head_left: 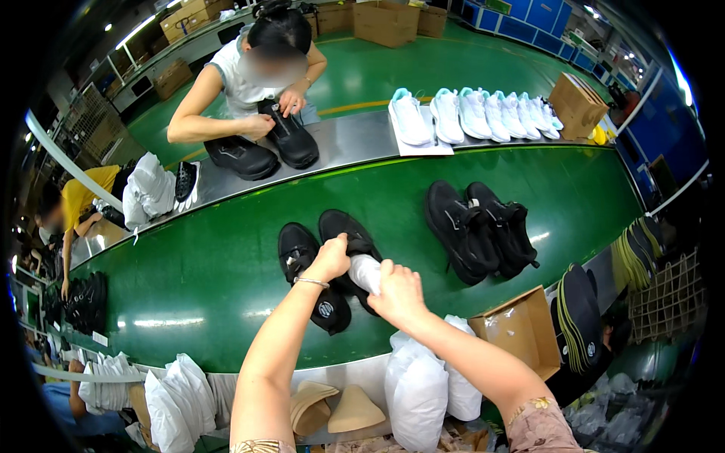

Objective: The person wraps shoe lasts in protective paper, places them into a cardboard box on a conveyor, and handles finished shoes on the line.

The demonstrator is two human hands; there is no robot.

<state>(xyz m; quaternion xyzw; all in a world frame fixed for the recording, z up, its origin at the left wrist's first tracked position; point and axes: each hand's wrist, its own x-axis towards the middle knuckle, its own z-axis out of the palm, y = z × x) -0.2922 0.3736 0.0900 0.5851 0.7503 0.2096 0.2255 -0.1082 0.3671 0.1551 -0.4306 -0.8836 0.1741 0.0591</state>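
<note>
A pair of black shoes lies in front of me on the green belt, toes pointing away. My left hand is closed at the opening of the right-hand black shoe, gripping its tongue area. In my right hand is a white paper wad, its far end at that shoe's opening; how deep it reaches is hidden. Beside it, under my left wrist, lies the other black shoe, a round pale mark showing on its insole. A second pair of black shoes stands farther right on the belt.
Across the belt, a co-worker handles a black shoe on a metal ledge. White sneakers line that ledge by a cardboard box. Near me are white wrapped bundles, tan shaped inserts, an open carton and stacked dark insoles.
</note>
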